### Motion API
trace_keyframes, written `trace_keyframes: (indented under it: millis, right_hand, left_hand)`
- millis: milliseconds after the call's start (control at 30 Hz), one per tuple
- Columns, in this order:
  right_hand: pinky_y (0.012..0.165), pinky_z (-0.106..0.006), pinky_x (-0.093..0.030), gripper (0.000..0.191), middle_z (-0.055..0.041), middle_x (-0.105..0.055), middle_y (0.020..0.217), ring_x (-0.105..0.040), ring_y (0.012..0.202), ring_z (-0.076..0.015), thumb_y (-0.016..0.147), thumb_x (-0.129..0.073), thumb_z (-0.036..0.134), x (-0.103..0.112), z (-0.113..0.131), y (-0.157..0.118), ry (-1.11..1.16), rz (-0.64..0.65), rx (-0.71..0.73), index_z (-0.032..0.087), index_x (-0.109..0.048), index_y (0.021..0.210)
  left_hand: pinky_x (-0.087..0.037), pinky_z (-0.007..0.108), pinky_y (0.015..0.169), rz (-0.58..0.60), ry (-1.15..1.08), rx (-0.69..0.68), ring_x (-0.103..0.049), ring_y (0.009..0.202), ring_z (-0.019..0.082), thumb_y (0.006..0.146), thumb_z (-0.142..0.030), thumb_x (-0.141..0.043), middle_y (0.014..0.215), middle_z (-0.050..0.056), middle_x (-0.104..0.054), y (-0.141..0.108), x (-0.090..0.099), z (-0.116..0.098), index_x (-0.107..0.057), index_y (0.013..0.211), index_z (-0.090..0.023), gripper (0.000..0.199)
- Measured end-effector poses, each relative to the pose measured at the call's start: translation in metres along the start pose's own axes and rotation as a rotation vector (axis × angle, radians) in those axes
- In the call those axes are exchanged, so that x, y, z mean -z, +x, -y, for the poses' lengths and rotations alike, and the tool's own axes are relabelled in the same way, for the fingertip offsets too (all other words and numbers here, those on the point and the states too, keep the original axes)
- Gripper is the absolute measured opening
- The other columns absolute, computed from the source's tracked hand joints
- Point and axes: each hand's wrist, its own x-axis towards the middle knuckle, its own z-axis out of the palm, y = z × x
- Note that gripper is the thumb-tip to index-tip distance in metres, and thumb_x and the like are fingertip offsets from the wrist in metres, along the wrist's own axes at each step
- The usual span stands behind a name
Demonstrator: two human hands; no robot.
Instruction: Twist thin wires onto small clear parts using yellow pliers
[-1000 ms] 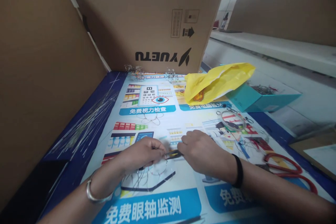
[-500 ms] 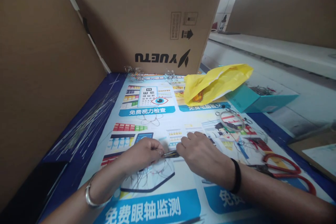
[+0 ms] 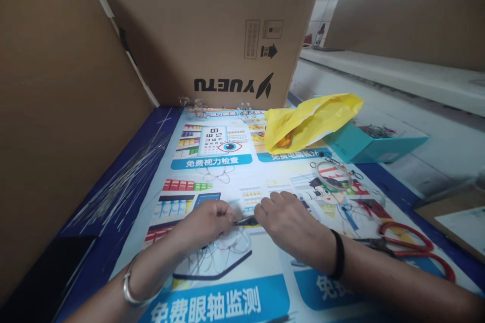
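Note:
My left hand (image 3: 212, 219) has its thumb and fingers pinched on thin wire (image 3: 232, 220) over the middle of the printed sheet. Wrapped around the handles of dark metal pliers (image 3: 247, 220) is my right hand (image 3: 290, 222); the handles are hidden in the fist. The pliers' narrow jaws point left and meet the wire at my left fingertips. Whether the jaws grip it is too small to tell. Below my left hand, loops and loose ends of a thin wire piece (image 3: 215, 257) spread over the sheet.
Red-handled scissors (image 3: 411, 251) lie by my right forearm. Beyond are a wire coil (image 3: 354, 181), a yellow plastic bag (image 3: 314, 121) and a teal box (image 3: 348, 146) of wire pieces. Straight wires (image 3: 121, 184) lie at left. Cardboard (image 3: 212, 25) stands at the back and left.
Both hands keep almost the same place and grip. The pliers' jaws look slightly turned, and the view has shifted a little.

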Motion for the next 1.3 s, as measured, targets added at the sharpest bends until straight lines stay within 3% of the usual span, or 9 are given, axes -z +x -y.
trace_keyframes:
  millis: [200,367,700,1000,1300]
  right_hand:
    - [0.057,-0.031,-0.02,0.011,-0.0053,-0.053,0.071,-0.041,0.065,-0.0181,0.077,-0.047,0.006,-0.001,0.003,0.0,0.016,-0.02,-0.034,0.017,-0.05,0.074]
    - [0.058,-0.031,-0.021,0.009,-0.0061,-0.052,0.071,-0.041,0.066,-0.0187,0.077,-0.049,0.007,-0.004,0.005,-0.001,-0.025,-0.024,-0.086,0.016,-0.05,0.077]
    - [0.058,-0.032,-0.023,0.009,-0.0064,-0.052,0.071,-0.043,0.066,-0.0196,0.078,-0.048,0.008,-0.002,0.004,0.0,-0.095,-0.031,-0.136,0.017,-0.05,0.079]
    - [0.058,-0.031,-0.022,0.01,-0.0051,-0.054,0.072,-0.043,0.067,-0.02,0.077,-0.05,0.008,0.0,-0.002,0.001,-0.025,-0.001,-0.171,0.018,-0.051,0.077]
    - [0.06,-0.032,-0.022,0.01,-0.0056,-0.054,0.073,-0.042,0.069,-0.0202,0.078,-0.048,0.008,-0.001,-0.002,0.001,-0.025,-0.065,-0.172,0.017,-0.052,0.076]
  left_hand:
    - [-0.021,0.018,0.035,-0.031,0.012,0.004,-0.032,0.032,0.005,0.071,-0.027,-0.048,0.044,-0.007,-0.046,0.002,-0.003,0.001,-0.047,0.059,-0.018,0.016]
    - [-0.018,0.017,0.034,-0.08,-0.09,0.011,-0.033,0.03,0.004,0.069,-0.019,-0.044,0.044,-0.007,-0.05,0.004,-0.007,0.003,-0.045,0.061,-0.018,0.008]
    - [-0.021,0.018,0.034,-0.146,-0.218,-0.014,-0.036,0.03,0.004,0.073,-0.024,-0.046,0.049,-0.005,-0.053,0.007,-0.016,0.01,-0.045,0.064,-0.017,0.011]
    - [-0.025,0.016,0.035,-0.239,-0.179,-0.094,-0.038,0.032,0.004,0.077,-0.026,-0.043,0.052,-0.006,-0.052,0.009,-0.017,0.017,-0.05,0.069,-0.017,0.014]
    - [-0.026,0.016,0.036,-0.275,-0.111,-0.113,-0.039,0.033,0.004,0.079,-0.027,-0.043,0.053,-0.006,-0.051,0.008,-0.019,0.017,-0.049,0.07,-0.018,0.014]
